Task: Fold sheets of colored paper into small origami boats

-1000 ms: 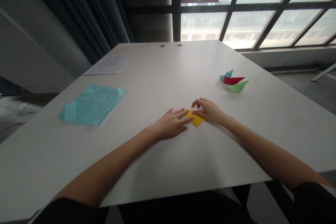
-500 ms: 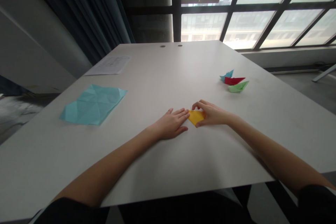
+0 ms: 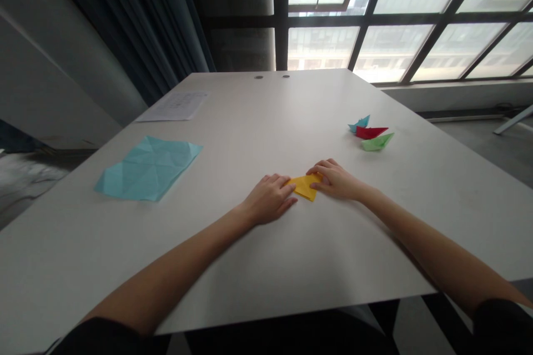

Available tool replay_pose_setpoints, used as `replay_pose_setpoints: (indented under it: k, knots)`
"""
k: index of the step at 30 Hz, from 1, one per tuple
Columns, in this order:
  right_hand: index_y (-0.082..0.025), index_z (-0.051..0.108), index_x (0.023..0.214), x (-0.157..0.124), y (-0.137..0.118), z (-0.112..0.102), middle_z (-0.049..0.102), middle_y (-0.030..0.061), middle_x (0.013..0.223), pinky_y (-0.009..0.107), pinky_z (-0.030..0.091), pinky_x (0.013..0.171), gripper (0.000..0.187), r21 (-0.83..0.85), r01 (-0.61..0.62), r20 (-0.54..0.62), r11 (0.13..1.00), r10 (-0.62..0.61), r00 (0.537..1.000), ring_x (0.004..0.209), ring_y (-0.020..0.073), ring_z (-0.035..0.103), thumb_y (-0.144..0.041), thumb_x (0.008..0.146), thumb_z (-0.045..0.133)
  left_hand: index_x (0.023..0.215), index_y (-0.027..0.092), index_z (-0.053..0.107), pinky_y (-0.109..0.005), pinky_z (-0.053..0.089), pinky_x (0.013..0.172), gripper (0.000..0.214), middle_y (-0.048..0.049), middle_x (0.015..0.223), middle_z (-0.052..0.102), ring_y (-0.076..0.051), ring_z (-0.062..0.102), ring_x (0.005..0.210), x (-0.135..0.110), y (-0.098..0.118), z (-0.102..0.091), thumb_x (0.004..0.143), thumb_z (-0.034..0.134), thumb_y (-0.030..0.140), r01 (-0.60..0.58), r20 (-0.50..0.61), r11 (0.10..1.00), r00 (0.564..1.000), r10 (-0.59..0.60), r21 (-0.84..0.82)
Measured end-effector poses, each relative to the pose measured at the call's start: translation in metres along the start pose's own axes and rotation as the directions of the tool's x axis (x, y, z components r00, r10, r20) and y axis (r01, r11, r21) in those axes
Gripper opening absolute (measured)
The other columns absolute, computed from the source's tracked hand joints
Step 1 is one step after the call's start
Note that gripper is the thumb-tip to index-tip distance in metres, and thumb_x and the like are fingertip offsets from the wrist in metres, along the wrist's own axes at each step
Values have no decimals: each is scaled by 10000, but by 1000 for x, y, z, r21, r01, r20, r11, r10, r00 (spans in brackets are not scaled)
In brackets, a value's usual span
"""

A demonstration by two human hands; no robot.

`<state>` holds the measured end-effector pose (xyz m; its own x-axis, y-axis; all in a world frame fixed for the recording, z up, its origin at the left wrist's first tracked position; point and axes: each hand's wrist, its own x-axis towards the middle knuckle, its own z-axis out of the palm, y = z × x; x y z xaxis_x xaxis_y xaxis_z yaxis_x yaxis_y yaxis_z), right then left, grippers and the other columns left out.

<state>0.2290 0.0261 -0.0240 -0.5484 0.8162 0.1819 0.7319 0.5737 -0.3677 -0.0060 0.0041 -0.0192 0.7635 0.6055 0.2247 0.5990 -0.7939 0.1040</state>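
Observation:
A small piece of folded yellow paper (image 3: 304, 188) lies low over the white table, its pointed side towards me. My left hand (image 3: 268, 199) is closed on its left end, with the fingertips on top and the thumb a little apart below. At the right end, my right hand (image 3: 339, 182) pinches the paper between thumb and fingers. The fingers cover both ends of the paper, so its full outline is hidden.
Three folded paper boats stand to the right: blue (image 3: 360, 123), red (image 3: 372, 132) and green (image 3: 377, 142). A creased light-blue sheet (image 3: 152, 169) lies on the left of the table (image 3: 258, 266). Behind it is a printed page (image 3: 175, 106).
The yellow paper has turned and now shows a wider shape between my hands. My left fingers, flat before, have curled onto its left end. My right hand has kept its hold.

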Motion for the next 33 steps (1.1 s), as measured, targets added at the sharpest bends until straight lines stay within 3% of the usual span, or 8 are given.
replay_pose_setpoints:
  k: [4,9,14,18,21,24,28,33]
  knots:
    - [-202,577,972,1,-6,-2,570,79,961,386,393,841,271,-5,95,-30,995,-95,995,923,223,479,-353,747,588,971,158,578,-349,394,825,255,-88,995,610,-204,519,928,1,0,-4,850,409,305,103,-55,959,991,-122,-265]
    - [-199,578,954,4,-18,-2,571,66,926,352,393,834,220,-49,235,-94,971,-239,967,895,201,473,-318,769,580,804,162,577,-236,431,610,182,-12,719,601,-126,546,656,6,-4,-12,783,503,327,293,66,734,945,-321,-613]
    - [-209,595,930,3,-27,3,584,57,891,327,399,793,170,-150,294,-173,944,-318,932,865,184,479,-313,805,544,878,158,576,-190,424,527,273,8,693,591,-98,544,588,6,-5,-10,636,646,262,352,172,564,922,-348,-747]
    - [-233,612,961,0,-36,5,595,62,902,352,389,790,170,-272,240,-378,932,-333,864,884,197,478,-273,812,541,929,153,589,-176,414,495,280,9,675,581,-85,538,560,7,-8,-8,661,615,225,375,162,437,878,-450,-818]
    - [-224,609,981,-1,-44,5,610,63,873,335,420,746,183,-209,230,-462,950,-303,834,812,179,511,-225,827,510,955,142,553,-189,440,527,309,3,695,581,-93,559,588,10,-9,-10,665,622,226,313,92,288,805,-586,-905]
    - [-227,574,1062,0,-53,7,629,67,944,341,454,758,242,-72,224,-436,972,-233,869,813,176,548,-218,851,457,943,140,519,-213,467,584,325,-9,753,586,-96,579,625,12,-5,-14,655,645,225,224,74,156,764,-641,-962]
    - [-239,534,1130,0,-63,10,619,66,1053,358,479,814,289,116,146,-419,982,-85,904,901,184,581,-247,867,413,911,155,509,-222,477,585,307,-31,886,592,-96,593,651,13,7,-20,657,655,247,177,99,79,809,-580,-981]
    - [-228,565,1037,-1,-70,11,647,50,953,284,551,643,237,403,43,-372,914,121,920,810,167,637,-321,852,450,850,147,529,-227,490,577,247,-34,840,599,-127,608,720,13,12,-24,706,621,325,176,124,38,818,-562,-984]
